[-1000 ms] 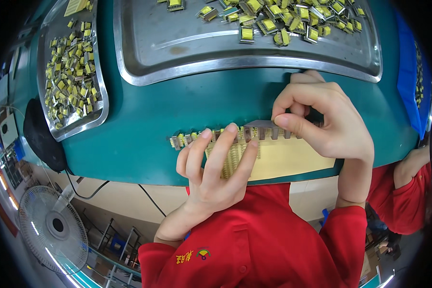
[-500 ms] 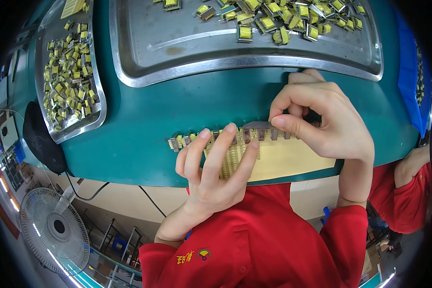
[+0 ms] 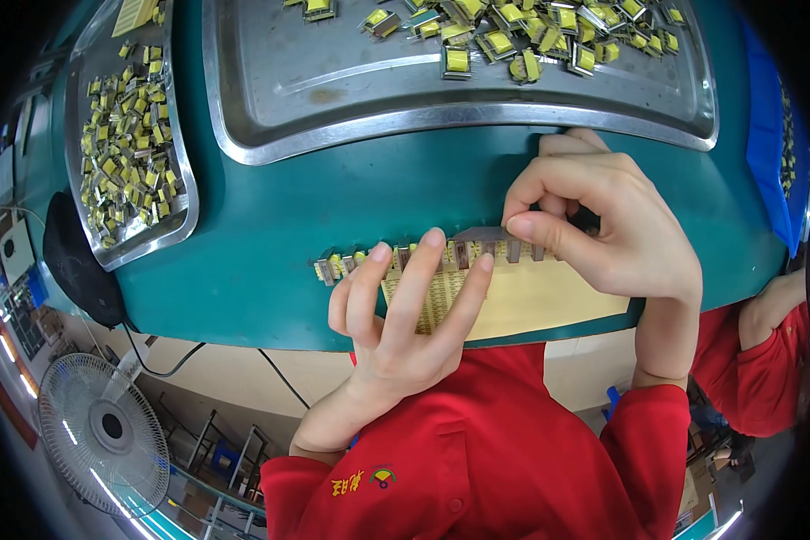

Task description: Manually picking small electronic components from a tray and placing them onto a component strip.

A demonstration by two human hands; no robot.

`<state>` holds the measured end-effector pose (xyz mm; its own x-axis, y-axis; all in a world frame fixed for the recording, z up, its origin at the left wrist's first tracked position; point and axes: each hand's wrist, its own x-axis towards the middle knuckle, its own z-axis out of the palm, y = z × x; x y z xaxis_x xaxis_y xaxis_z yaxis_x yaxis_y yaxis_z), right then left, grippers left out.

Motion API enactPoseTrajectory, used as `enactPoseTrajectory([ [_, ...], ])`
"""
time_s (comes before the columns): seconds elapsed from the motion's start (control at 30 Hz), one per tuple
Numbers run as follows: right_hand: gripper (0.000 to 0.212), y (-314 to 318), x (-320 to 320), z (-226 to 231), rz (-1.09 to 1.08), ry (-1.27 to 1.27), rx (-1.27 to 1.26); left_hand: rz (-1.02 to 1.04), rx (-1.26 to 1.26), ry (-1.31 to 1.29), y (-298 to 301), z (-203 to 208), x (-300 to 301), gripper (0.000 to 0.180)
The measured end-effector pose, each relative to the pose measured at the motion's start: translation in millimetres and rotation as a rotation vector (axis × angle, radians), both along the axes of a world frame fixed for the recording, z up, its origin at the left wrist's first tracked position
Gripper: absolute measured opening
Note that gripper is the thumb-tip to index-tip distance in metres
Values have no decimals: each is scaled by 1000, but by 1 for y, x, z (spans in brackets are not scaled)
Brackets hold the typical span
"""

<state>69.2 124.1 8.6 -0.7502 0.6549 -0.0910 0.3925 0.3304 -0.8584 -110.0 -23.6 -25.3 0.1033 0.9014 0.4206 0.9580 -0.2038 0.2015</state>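
Observation:
A row of small transformers with yellow tape and metal cores lies across the green table in front of me. Under its near side is a yellow label sheet, printed on its left part. My left hand is open, its fingers spread, with the fingertips resting on or just over the row and the sheet. At the row's right part, my right hand pinches thumb and forefinger at the end of a thin grey flat piece along the row's far edge. Its other fingers curl inward, and what lies under them is hidden.
A large metal tray with loose transformers stands beyond my hands. At the left are a smaller filled tray and a black object with a cable. A blue bin and another person's arm are at the right.
A finger of my left hand has shifted slightly to the right and up along the row. My right hand stays almost still in its pinch.

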Motion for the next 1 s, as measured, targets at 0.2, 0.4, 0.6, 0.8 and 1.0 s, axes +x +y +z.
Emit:
enactPoseTrajectory([
  [0.2,8,1,1,1,-46,-19,-46,0,1,-11,-1,0,1,32],
  [0.4,10,3,12,17,-29,-23,-45,-1,-24,-13,0,5,3,29],
  [0.6,10,7,24,26,-42,-153,-48,-28,-186,-194,16,25,4,19],
  [0.8,8,8,20,20,3,-120,-86,-59,-216,-346,26,21,6,24],
  [1.0,9,5,20,16,-7,-62,-69,-80,-196,-342,27,20,6,22],
])
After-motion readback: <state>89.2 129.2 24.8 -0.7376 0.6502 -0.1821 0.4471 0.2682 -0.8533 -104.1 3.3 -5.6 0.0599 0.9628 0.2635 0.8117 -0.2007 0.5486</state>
